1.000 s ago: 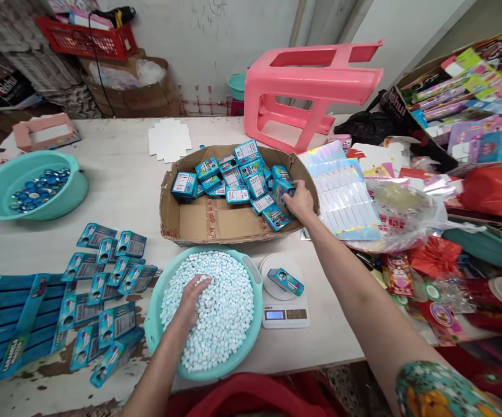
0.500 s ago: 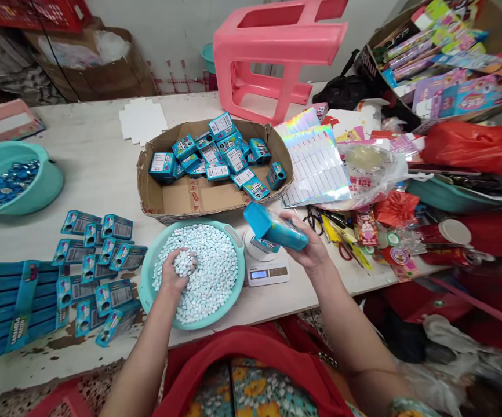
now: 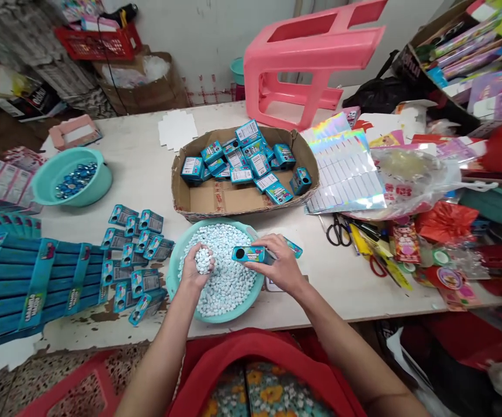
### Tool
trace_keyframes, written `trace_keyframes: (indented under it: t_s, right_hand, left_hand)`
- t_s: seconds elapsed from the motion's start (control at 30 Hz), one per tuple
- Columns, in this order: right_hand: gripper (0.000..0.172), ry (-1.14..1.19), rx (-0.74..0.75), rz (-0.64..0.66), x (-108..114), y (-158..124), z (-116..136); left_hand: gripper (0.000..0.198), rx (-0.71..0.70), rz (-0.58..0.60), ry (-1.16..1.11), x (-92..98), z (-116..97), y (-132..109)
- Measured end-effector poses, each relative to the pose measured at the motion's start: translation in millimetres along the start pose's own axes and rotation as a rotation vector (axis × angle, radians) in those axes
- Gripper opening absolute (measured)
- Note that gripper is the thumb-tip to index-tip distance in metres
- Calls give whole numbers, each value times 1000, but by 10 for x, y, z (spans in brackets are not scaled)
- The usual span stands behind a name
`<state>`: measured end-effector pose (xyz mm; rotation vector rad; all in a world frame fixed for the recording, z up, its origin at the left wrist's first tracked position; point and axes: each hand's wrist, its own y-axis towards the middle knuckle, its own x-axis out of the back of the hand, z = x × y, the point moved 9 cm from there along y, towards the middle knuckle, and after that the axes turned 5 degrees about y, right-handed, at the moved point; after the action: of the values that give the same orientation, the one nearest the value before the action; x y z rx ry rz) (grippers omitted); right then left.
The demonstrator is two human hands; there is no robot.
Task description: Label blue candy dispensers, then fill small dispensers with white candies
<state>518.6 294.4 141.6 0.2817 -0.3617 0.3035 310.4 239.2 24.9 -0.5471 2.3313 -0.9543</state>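
Over the left part of a teal basin of pale candies, my left hand is cupped around a heap of the same candies. My right hand grips a blue box by its sides above the basin's right part. A dark round hole shows on the face of that box. Behind the basin a cardboard tray holds several blue boxes. Several more small boxes lie left of the basin. The scale is mostly hidden under my right hand.
At the left are a basin of blue shiny pieces and rows of flat blue boxes. A pink stool stands behind the tray. Scissors, shiny sheets and packets lie on the right.
My right hand has moved left from beside the basin to over it, turning the box so its holed face shows. My left hand still cups candies. The whole view has shifted left.
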Motion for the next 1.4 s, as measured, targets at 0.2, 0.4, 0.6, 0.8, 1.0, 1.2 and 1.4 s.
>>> trace_keyframes:
  t_s: [0.2, 0.4, 0.6, 0.8, 1.0, 1.2, 1.4]
  right_hand:
    - [36, -4, 9, 95, -405, -28, 128]
    - [39, 5, -45, 72, -579, -25, 125]
    - [37, 4, -44, 96, -600, -33, 169]
    - [36, 4, -85, 48, -556, -25, 129]
    - [37, 12, -131, 44, -587, -45, 92]
    - [38, 22, -154, 31, -590, -46, 65]
    - [37, 17, -153, 10, -547, -31, 16]
  left_hand:
    - [21, -343, 137, -103, -436, -490, -451]
    - [21, -539, 14, -71, -495, -598, -515]
    - [20, -601, -25, -1, -481, -685, -566]
    - [20, -586, -2, 30, -538, -677, -546]
    - [21, -612, -21, 52, -537, -669, -541]
    - [26, -652, -46, 83, -554, -679, -553]
    - [25, -636, -64, 84, -588, -662, -539]
